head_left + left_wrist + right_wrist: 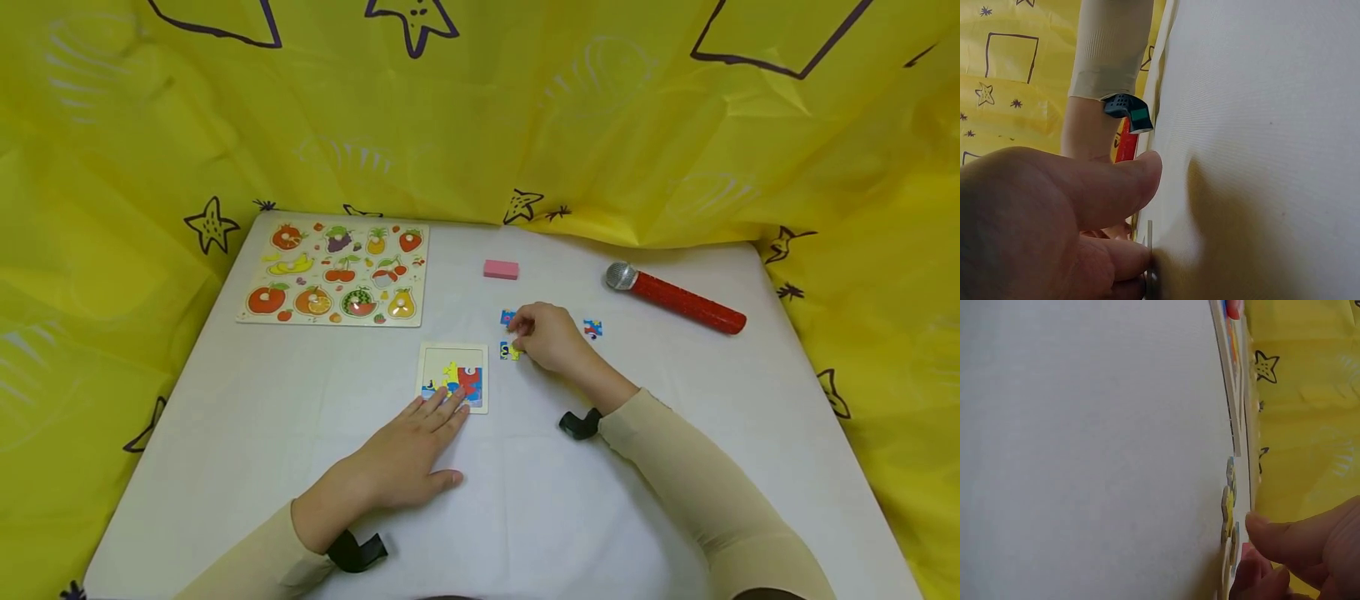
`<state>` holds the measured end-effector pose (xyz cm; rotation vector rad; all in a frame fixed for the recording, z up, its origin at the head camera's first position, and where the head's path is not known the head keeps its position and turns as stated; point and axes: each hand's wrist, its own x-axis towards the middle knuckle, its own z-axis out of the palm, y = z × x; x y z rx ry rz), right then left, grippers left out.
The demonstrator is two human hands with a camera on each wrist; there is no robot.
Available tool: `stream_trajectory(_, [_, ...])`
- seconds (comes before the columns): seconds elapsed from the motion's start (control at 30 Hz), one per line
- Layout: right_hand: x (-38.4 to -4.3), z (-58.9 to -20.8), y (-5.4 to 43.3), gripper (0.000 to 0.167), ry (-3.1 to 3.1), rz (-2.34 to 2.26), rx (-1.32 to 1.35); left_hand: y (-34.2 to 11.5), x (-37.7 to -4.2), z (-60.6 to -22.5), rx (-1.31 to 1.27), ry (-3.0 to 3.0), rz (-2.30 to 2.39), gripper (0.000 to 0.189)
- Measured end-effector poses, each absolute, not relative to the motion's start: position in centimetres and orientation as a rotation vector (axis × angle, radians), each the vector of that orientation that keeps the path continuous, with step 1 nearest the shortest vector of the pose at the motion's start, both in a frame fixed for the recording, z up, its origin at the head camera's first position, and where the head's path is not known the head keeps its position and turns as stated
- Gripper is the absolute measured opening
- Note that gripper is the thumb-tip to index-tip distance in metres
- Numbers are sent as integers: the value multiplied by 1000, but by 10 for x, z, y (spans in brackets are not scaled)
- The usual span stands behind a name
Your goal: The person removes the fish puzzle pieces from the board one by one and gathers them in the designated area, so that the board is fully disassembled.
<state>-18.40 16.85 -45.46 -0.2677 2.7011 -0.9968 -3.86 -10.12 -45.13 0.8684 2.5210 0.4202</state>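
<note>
My left hand (412, 454) lies with straight fingers on the lower edge of a small square puzzle board (454, 354), its thumb spread on the table. Red, yellow and blue puzzle pieces (470, 379) fill the board's lower part; some are hidden under the fingers. To the right of the board, my right hand (551, 337) has its bent fingertips over loose pieces. The thumb is right at a yellow puzzle piece (506, 351); a blue piece (507, 317) shows beside the index finger. Whether the fingertips pinch a piece, I cannot tell.
Another loose puzzle piece (592, 327) lies right of my right hand. A wooden fruit puzzle (322, 287) is at the back left, a pink block (501, 269) at the back middle. A red microphone (686, 304) lies at the right. Yellow cloth (480, 125) surrounds the table.
</note>
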Motion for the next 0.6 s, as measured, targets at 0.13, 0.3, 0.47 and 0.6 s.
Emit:
stream_trajectory(0.13, [-184,-455,168,15,2688,-1133,-275,-101,-38,-451,868,2519,419,89])
stream_trajectory(0.3, [-174,-455,152,22,2637,-1112,-493,-102,-38,-451,869,2516,423,90])
stream_trajectory(0.47, [-163,-456,128,26,2518,-1031,-680,-102,-39,-451,880,2515,425,90])
stream_trajectory(0.6, [-160,-458,112,28,2470,-995,-725,-102,-39,-451,881,2518,419,90])
